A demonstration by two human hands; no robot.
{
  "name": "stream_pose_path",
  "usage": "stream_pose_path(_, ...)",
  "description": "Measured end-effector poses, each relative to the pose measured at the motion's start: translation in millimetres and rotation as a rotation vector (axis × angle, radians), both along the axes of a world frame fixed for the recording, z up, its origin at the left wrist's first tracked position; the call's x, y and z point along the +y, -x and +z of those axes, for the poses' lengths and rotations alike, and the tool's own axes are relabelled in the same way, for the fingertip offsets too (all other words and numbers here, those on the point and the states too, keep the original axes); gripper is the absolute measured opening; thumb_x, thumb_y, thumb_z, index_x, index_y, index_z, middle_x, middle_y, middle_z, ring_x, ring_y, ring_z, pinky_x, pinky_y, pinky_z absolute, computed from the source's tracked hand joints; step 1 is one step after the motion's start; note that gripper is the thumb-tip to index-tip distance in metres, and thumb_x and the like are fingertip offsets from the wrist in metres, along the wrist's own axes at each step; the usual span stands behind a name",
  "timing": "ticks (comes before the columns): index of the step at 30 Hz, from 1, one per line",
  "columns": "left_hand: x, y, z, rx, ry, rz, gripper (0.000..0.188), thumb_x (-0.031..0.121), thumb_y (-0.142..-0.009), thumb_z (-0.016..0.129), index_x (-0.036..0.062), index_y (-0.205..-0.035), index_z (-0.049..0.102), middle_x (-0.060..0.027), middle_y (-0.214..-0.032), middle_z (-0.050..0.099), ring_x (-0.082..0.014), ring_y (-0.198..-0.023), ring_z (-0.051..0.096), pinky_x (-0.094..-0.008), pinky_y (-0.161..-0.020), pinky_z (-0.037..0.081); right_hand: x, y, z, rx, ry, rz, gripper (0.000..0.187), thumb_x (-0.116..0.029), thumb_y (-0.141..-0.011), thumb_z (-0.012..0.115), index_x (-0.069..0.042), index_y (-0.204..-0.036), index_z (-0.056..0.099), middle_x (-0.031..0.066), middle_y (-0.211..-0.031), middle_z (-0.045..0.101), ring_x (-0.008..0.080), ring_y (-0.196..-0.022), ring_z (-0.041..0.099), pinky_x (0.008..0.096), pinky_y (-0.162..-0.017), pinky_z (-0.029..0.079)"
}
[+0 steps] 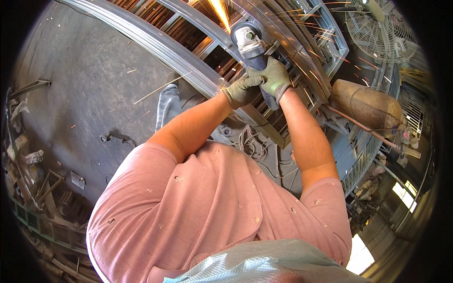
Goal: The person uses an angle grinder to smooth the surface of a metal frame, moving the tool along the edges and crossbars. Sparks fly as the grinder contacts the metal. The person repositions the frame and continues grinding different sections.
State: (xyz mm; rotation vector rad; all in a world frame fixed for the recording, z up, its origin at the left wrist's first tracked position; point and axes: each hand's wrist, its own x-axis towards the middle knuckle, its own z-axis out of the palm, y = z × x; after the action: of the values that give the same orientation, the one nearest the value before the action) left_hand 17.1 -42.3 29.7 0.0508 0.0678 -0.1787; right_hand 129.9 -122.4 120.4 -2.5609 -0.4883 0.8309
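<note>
An angle grinder (250,43) with a silver head and a dark blue body is held over a metal frame (278,28). Bright sparks (218,12) fan out from its disc toward the far edge. My left hand (243,88), in a grey-green work glove, is closed round the grinder's body from the left. My right hand (272,76), gloved alike, grips it from the right, close against the left one. The grinder's lower handle shows below both gloves. Where the disc meets the metal is hard to make out behind the head and the glare.
Long galvanized metal bars (155,42) run along the left of the frame. A large fan (381,35) stands at the far right, with a rusty cylinder (365,104) nearer. Cables (252,144) lie coiled on the floor by my body. Scrap (35,158) lines the left side.
</note>
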Motion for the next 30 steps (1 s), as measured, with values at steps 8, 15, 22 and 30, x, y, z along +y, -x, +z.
stream_pose_path(8,0.7,0.2,0.4,-0.029,-0.051,-0.003,0.082,0.028,-0.094,0.090,0.0075,-0.161,0.048,-0.0100,-0.155,0.062,-0.0292,-0.145,0.057,-0.0461,-0.127,0.040,-3.3,-3.1,-7.3,-0.023,0.010,0.043,0.070,-0.051,-0.079,0.092,-0.001,-0.125,0.074,0.0263,-0.115,0.079,0.0427,-0.109,0.078,0.0479,-0.094,0.062)
stream_pose_path(15,1.2,-3.1,0.1,-0.074,-0.161,0.053,0.083,0.032,-0.093,0.090,0.0064,-0.160,0.048,-0.0108,-0.155,0.062,-0.0301,-0.145,0.057,-0.0471,-0.127,0.040,-6.1,-5.6,-19.0,-0.053,-0.081,0.048,0.071,-0.059,-0.078,0.091,0.001,-0.112,0.078,0.0293,-0.110,0.079,0.0459,-0.105,0.077,0.0494,-0.091,0.062)
stream_pose_path(22,9.4,-4.5,1.3,0.032,-0.077,-0.118,0.080,0.034,-0.092,0.091,0.0059,-0.156,0.052,-0.0125,-0.150,0.065,-0.0297,-0.142,0.059,-0.0480,-0.125,0.043,-4.9,10.8,0.0,-0.105,-0.010,-0.183,0.070,-0.059,-0.078,0.091,0.000,-0.113,0.077,0.0239,-0.108,0.081,0.0413,-0.101,0.079,0.0470,-0.089,0.061)
stream_pose_path(30,7.6,-5.2,3.1,0.007,-0.107,-0.044,0.076,0.029,-0.092,0.092,0.0053,-0.154,0.055,-0.0111,-0.146,0.068,-0.0295,-0.138,0.063,-0.0460,-0.121,0.047,-1.7,2.7,2.1,-0.036,-0.044,-0.069,0.067,-0.053,-0.079,0.092,0.001,-0.116,0.077,0.0250,-0.112,0.080,0.0410,-0.104,0.079,0.0460,-0.091,0.062)
